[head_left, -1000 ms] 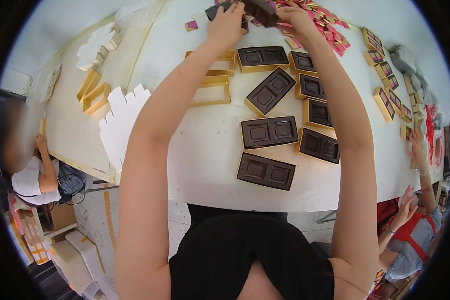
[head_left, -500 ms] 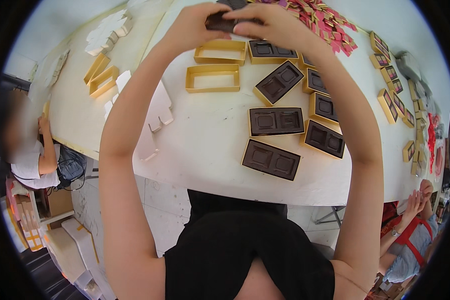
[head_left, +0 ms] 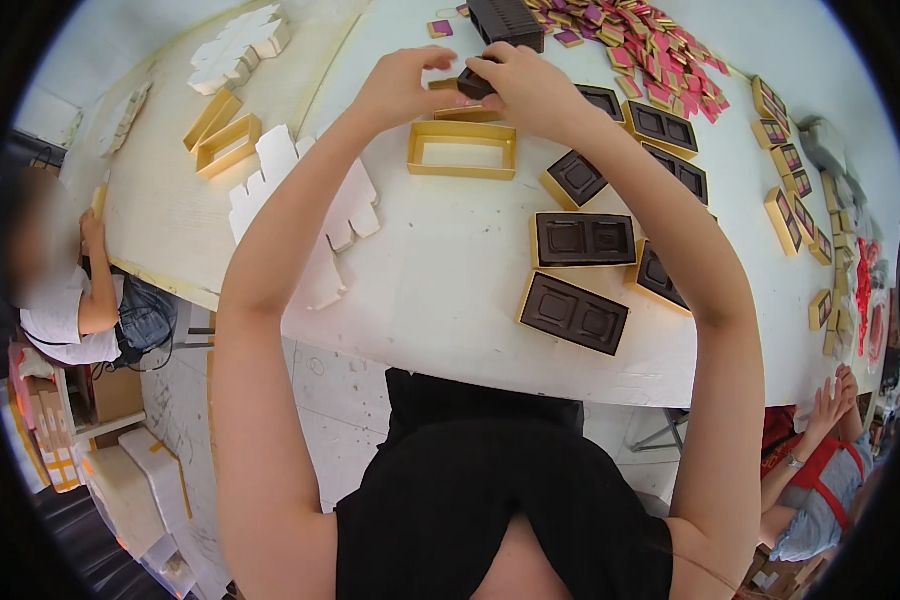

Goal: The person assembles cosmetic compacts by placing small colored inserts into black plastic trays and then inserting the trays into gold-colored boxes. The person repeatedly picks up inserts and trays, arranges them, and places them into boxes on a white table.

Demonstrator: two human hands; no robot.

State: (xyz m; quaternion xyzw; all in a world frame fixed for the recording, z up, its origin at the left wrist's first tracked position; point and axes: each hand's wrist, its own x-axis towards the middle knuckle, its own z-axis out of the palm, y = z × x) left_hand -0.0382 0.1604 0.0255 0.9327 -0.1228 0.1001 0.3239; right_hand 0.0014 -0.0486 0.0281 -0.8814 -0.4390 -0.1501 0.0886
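My right hand (head_left: pixel 530 90) grips a dark brown plastic tray insert (head_left: pixel 478 84) over a gold box frame (head_left: pixel 468 114) at the far middle of the table. Beside it, my left hand (head_left: pixel 407 86) has its fingers curved and apart, close to the same frame; whether it touches the frame is unclear. Just beyond the hands stands a stack of dark tray inserts (head_left: pixel 508 24). Nearer to me lies another gold frame (head_left: pixel 462 174) with the white tabletop showing through it. To the right, several gold boxes hold dark two-well inserts, among them a tilted box (head_left: pixel 573 313).
Small pink and gold pieces (head_left: pixel 660 50) are heaped at the far right. White folded cartons (head_left: pixel 355 195) lie left of the frames, with two more gold frames (head_left: pixel 228 146) beyond. Filled boxes (head_left: pixel 785 220) line the right side. Other people sit at left and right.
Both hands have come nearer, down from the stack, and parted, with one insert now in the right hand over a gold frame. The view has shifted slightly.
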